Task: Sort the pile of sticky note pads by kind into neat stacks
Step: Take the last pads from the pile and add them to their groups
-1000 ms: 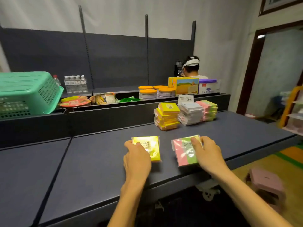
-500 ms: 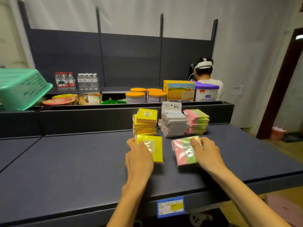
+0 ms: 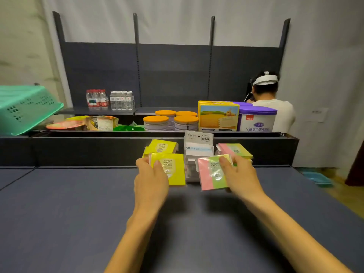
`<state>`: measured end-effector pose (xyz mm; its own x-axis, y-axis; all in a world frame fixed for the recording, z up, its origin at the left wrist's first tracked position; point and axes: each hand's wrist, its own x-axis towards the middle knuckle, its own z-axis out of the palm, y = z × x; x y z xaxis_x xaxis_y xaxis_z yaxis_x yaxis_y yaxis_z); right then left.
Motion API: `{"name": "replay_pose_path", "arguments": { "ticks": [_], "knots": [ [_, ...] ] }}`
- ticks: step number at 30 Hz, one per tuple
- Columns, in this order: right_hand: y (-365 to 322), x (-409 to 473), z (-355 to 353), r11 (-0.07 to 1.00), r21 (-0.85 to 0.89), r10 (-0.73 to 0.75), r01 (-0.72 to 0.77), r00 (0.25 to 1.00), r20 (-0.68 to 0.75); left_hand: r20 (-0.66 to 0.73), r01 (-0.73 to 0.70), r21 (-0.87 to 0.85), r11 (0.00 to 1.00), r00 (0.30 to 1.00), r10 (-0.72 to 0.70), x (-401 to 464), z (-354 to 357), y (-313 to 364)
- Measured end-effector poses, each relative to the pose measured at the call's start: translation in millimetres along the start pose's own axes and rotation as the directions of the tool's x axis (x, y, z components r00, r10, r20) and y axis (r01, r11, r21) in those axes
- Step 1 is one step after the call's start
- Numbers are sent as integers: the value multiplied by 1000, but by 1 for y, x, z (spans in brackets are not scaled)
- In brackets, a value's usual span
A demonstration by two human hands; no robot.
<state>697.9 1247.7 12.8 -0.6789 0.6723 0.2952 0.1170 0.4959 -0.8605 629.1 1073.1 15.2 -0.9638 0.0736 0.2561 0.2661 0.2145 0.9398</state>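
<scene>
Head view looks forward and down across a dark shelf top (image 3: 78, 203), where both hands are reaching toward three stacks set in a row at twelve o'clock against the shelf's raised back edge. The left hand (image 3: 151, 182) grips a yellow pad (image 3: 175, 170) marked 2207, thumb on its face and fingers curled behind its left edge; this pad sits at about six o'clock from the yellow stack (image 3: 162, 147), just in front of it. The right hand (image 3: 239, 174) pinches a pink-and-green pad (image 3: 208, 177) marked 2209, thumb over its top, at roughly seven o'clock from the pink-and-green stack (image 3: 235, 150). Between the two, at twelve o'clock from the gap between the hands, stands the white stack (image 3: 198, 152) with a carded pack upright on it. Whether the pads are lifted clear of the surface or sliding on it I cannot tell. My reading is that the sort is near its end — each hand is delivering a pad to its own kind. The next move calls for raising each pad to the height of its stack's top, squaring the edges over the pad below, and letting go without nudging the white stack in between — the yellow stack already looks slightly askew.
</scene>
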Motion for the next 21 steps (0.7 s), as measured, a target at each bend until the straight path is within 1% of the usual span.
{"name": "replay_pose_path", "arguments": {
  "ticks": [3, 5, 7, 11, 13, 15, 17, 19, 21],
  "knots": [
    [6, 10, -12, 1000, 21, -2, 1, 999, 53, -47, 29, 11, 1000, 998, -29, -5, 16, 7],
    [12, 17, -24, 1000, 11, -7, 7, 998, 62, -75, 29, 29, 999, 997, -27, -12, 27, 13],
    [15, 27, -40, 1000, 30, -7, 6, 999, 32, -104, 29, 37, 999, 994, -25, -17, 36, 18],
    [13, 63, -74, 993, 122, 15, -6, 997, -76, -165, 48, 21, 999, 985, -43, -22, 43, 26],
    [10, 84, -81, 987, 157, 45, -30, 995, -90, -189, 38, 21, 999, 981, -33, -24, 44, 29],
    [9, 102, -79, 985, 162, 66, -54, 996, -67, -200, 26, 32, 999, 980, -19, -24, 46, 32],
    [8, 115, -72, 994, 87, 71, -68, 997, -24, -202, 25, 50, 998, 979, -14, -23, 47, 34],
    [9, 125, -64, 997, -25, 71, -71, 997, 4, -196, 25, 62, 998, 980, -12, -20, 48, 33],
    [10, 128, -59, 985, -167, 44, -45, 999, -9, -193, 29, 74, 997, 981, -14, -16, 47, 33]
  ]
}}
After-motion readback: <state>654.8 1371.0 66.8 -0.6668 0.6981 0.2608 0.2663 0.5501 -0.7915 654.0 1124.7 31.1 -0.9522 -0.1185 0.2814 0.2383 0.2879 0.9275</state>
